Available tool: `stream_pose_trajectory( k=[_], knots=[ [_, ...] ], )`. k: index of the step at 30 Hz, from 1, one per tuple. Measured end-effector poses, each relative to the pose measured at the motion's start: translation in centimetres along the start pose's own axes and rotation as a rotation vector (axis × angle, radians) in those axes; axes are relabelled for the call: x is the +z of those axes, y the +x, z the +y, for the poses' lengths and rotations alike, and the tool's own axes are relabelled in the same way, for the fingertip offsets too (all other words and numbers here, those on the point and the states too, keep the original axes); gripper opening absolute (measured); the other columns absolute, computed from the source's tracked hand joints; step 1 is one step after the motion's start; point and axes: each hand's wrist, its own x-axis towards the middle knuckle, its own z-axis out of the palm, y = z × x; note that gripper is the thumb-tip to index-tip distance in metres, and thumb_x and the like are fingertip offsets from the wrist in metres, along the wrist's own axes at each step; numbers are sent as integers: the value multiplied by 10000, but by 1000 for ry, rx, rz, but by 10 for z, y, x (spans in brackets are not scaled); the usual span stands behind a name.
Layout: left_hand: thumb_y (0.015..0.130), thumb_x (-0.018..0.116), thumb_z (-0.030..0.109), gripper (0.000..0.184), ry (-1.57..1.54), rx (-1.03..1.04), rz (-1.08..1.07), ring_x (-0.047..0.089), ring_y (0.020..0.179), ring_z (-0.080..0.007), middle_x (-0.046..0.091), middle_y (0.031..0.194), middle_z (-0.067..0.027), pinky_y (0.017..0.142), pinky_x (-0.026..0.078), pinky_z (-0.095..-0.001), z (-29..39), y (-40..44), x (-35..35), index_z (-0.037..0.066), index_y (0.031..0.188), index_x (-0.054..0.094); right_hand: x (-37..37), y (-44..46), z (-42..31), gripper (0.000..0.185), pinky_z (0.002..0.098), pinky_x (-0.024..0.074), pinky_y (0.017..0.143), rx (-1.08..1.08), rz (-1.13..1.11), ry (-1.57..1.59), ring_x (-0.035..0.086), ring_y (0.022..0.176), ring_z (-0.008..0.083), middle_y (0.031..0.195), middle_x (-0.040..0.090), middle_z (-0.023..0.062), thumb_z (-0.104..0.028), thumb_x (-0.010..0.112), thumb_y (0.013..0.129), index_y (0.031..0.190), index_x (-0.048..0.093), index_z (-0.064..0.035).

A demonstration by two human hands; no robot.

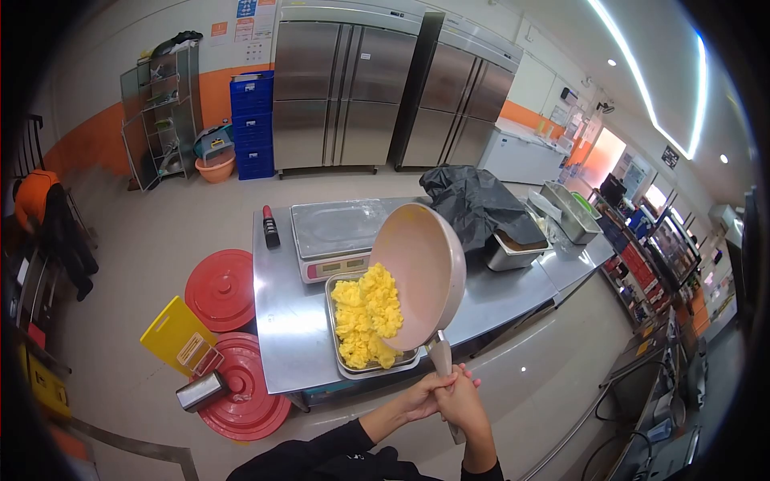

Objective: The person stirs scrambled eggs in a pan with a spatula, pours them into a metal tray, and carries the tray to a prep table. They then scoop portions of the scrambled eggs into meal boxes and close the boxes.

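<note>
A pink-lined pan (419, 268) is tilted on its side over a metal tray (332, 309) on the steel table. Yellow scrambled egg (365, 317) fills the tray and reaches up to the pan's lower left rim. Both hands are closed round the pan's handle (442, 357): my left hand (419, 398) comes from the left, my right hand (464, 401) is beside it, and their fingers overlap. Just behind the tray stands a flat scale (333, 232) with a display on its front.
The steel table (281, 345) also bears a red and black tool (270, 227), a black plastic bag (469, 204) and a metal container (513, 255). Red lidded bins (220, 289) stand left of it. A person in orange (40, 196) is at the far left.
</note>
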Motion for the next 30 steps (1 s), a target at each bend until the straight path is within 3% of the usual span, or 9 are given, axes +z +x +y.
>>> stream_pose_trajectory(
  k=[3,9,12,15,18,21,24,27,30],
  knots=[
    [835,553,165,348,-60,43,-30,400,1178,-267,467,1069,-38,1003,330,-430,-1,-3,-13,74,1133,398,2,1,-17,352,457,348,927,69,-98,-45,415,1082,436,1044,505,313,-156,487,766,1023,509,83],
    [813,581,168,356,-153,80,-133,404,1155,-281,462,1028,-28,986,335,-446,-8,-6,-25,94,1107,392,9,-5,-17,372,450,378,907,32,-50,-11,455,1048,444,1094,483,316,-162,487,771,1042,501,93],
    [814,580,152,382,-201,78,-205,395,1175,-288,469,1034,-27,1002,322,-444,-10,-5,-28,88,1128,373,20,-7,-15,212,425,451,732,-3,160,-87,568,827,355,814,575,252,-61,451,748,892,508,84],
    [811,585,159,385,-210,81,-246,395,1172,-290,458,1035,-26,1002,320,-444,-7,-7,-26,88,1123,372,3,-12,-36,352,450,389,893,29,-9,-67,474,1025,444,1095,480,316,-158,492,774,1021,506,91],
    [810,586,162,394,-219,92,-252,399,1168,-292,454,1038,-27,1001,321,-446,-9,-5,-24,85,1129,370,8,-12,-28,345,447,396,885,-33,48,-84,479,1021,440,1093,484,310,-154,494,776,1022,498,88],
    [811,585,164,401,-228,77,-229,400,1166,-293,454,1039,-28,1001,322,-445,-12,-5,-20,82,1137,367,-10,-18,-45,353,450,402,875,55,-36,-87,481,1014,444,1074,495,305,-160,497,776,1031,485,83],
    [813,581,162,397,-220,55,-235,399,1168,-292,456,1043,-29,998,326,-443,-5,-5,-19,81,1139,370,-3,-15,-44,327,432,423,847,6,4,-172,513,949,432,1036,513,281,-138,482,782,1043,481,59],
    [810,586,162,384,-187,30,-239,395,1168,-282,457,1027,-25,992,332,-439,-2,-5,-12,93,1127,379,42,0,8,227,418,436,759,-94,320,-90,568,849,348,820,575,257,-84,457,764,899,508,90],
    [803,598,178,375,-133,-6,-204,401,1156,-268,455,1024,-24,984,337,-440,1,-6,-4,113,1109,391,43,5,22,179,331,414,561,-271,386,-109,512,630,230,696,509,141,-112,500,789,899,479,28]
  ],
)
